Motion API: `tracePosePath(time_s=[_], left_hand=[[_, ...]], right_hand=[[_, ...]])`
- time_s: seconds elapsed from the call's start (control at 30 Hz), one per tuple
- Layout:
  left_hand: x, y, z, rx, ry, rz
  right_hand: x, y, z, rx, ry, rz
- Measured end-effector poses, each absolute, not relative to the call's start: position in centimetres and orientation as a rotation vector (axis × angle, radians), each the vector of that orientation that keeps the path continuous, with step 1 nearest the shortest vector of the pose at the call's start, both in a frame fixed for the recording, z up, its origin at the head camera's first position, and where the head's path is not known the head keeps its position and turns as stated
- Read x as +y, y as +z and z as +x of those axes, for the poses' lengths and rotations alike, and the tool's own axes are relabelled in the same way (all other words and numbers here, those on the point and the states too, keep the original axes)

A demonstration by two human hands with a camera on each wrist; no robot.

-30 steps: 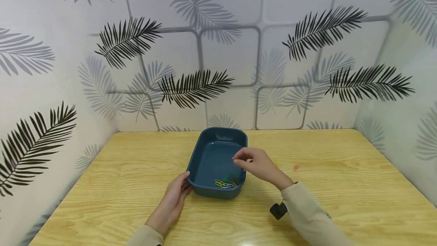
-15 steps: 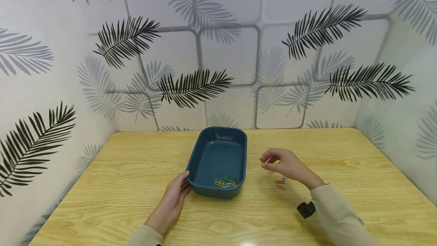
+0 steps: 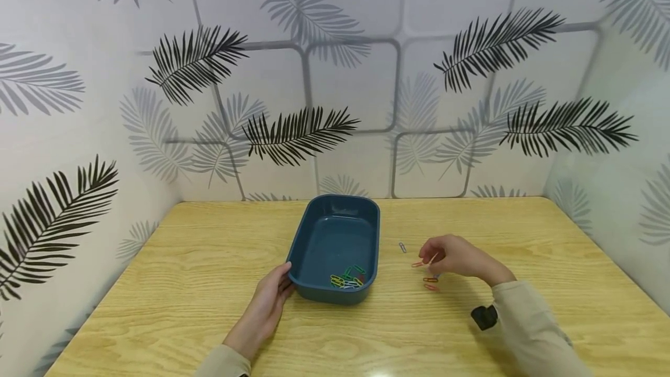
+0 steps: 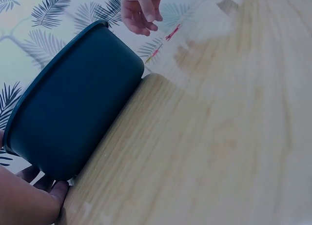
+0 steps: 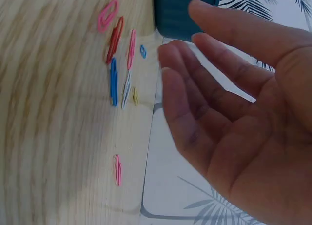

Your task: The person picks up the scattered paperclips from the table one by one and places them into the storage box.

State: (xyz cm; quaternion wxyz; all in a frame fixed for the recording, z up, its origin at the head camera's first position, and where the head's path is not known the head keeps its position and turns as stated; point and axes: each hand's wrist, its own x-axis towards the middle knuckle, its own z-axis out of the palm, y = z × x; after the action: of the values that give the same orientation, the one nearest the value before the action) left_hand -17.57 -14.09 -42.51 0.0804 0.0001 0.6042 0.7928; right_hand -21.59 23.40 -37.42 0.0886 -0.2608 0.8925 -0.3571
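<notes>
While left wrist shows tray's outside (image 4: pixel 78 95), head view, paperclips (image 3: pixel 348 282) inside

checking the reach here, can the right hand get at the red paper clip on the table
Probably yes: the right hand is close by and looks empty, and nothing appears to cover the red paper clip. A blue clip lies by its end, perhaps touching, but seems unlikely to block a grip.

On the desk (image 3: pixel 209 249) we see a box (image 3: pixel 332 243), the wall (image 3: pixel 350 92) behind it, clips (image 3: pixel 337 280) in its near end. The left hand (image 3: pixel 269 295) is at its near left corner; rightward, loose clips (image 5: pixel 113 83) lie near the right hand (image 3: pixel 460 256).
</notes>
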Motion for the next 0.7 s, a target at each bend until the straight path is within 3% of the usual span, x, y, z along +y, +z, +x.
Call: tracePosePath(time_s=[0.7], left_hand=[[-14.19,-42.69,-17.71,1.814,2.382,-0.013]], right_hand=[[22.98,-38.41,-20.78,2.716,-0.768,-0.733]])
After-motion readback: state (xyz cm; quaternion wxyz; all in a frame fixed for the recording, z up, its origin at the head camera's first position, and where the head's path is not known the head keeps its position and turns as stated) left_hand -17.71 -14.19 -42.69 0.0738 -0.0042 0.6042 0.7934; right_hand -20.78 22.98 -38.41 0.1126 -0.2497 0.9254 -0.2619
